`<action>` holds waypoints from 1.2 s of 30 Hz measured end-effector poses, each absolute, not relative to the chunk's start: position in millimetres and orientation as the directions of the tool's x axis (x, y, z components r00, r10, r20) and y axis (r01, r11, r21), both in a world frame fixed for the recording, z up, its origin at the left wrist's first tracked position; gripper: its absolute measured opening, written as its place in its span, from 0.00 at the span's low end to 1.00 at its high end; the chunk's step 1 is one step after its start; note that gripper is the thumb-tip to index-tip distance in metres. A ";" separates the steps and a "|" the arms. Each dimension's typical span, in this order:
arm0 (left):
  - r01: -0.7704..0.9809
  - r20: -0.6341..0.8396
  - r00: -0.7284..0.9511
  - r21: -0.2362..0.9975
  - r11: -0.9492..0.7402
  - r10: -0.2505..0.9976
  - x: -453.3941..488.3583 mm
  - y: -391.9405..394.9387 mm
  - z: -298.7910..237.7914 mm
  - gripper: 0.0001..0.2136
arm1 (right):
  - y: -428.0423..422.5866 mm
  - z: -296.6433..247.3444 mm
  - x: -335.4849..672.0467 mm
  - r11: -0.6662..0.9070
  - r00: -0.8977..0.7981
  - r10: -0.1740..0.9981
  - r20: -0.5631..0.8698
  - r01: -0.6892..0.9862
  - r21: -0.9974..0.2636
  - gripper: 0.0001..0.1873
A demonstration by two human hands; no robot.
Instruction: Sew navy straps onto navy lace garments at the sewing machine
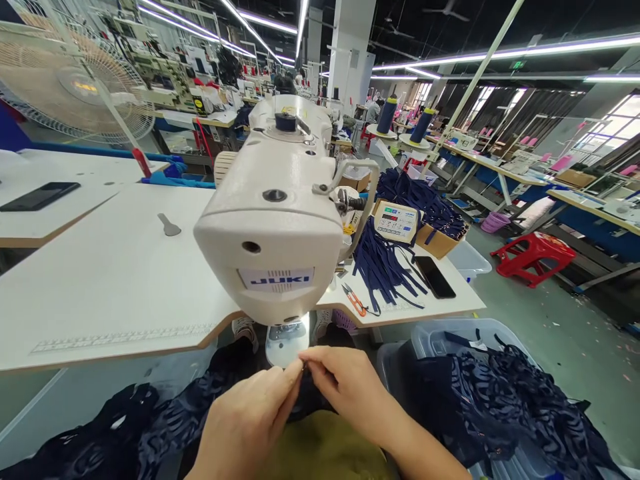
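Note:
My left hand [247,417] and my right hand [345,387] meet just below the head of a white sewing machine [277,200]. Both pinch a dark navy patterned fabric [170,420] at its edge, fingertips nearly touching near the needle plate [285,343]. The fabric drapes down over my lap and to the left. The needle itself is hidden behind the machine head.
On the white table [115,267]: orange thread snips [354,299], navy strips [383,263], a black phone [435,277], a control panel [396,221], a cardboard box [440,240]. A plastic bin holds navy fabric [505,393] at right. A fan [75,80], another phone [40,196], red stool [533,257].

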State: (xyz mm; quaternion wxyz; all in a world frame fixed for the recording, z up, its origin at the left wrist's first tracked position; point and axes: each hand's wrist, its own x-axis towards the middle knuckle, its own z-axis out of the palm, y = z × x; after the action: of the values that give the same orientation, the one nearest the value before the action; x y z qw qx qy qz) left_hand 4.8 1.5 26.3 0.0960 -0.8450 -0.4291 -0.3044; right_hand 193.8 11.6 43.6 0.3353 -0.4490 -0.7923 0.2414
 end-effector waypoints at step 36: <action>0.521 -0.045 0.346 0.840 -0.152 0.937 2.0 -0.5 -15.5 0.18 | 7.8 -11.9 193.3 -0.059 -0.206 0.975 -0.079 0.104 -0.993 0.15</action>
State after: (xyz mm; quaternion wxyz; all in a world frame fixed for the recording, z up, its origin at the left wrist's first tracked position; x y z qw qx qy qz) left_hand 2.0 -0.5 -15.5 -0.4041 -0.7140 -0.5104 -0.2575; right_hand 193.3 7.8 -11.9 0.4018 -0.4854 -0.5560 0.5420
